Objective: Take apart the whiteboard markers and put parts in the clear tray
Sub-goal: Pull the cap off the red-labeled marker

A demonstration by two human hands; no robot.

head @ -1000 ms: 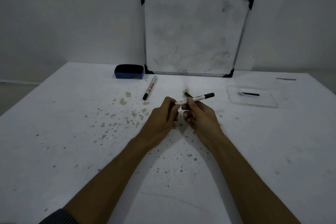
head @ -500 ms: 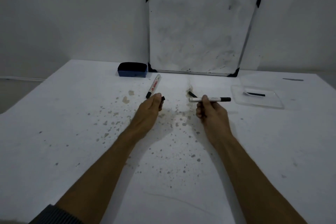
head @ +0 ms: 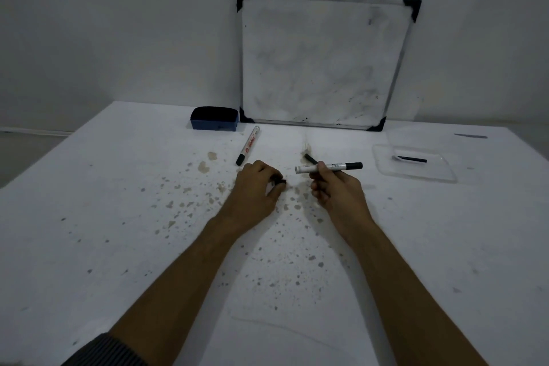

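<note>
Grip check: right hand (head: pixel 335 190) pinches the marker barrel (head: pixel 307 169) near mid-length, barrel level, black end pointing right. The clear tray (head: pixel 427 173) sits well right of that grip, with one black part (head: pixel 413 159) inside. The left hand (head: pixel 255 187), near the barrel's white end, curls round a small black piece (head: pixel 279 181). A second marker (head: pixel 249 145) lies just beyond the left hand.

Dim, bluish light; soft shadows under both forearms; the worktop (head: pixel 445 246) edges bow toward nine and three o'clock.
</note>
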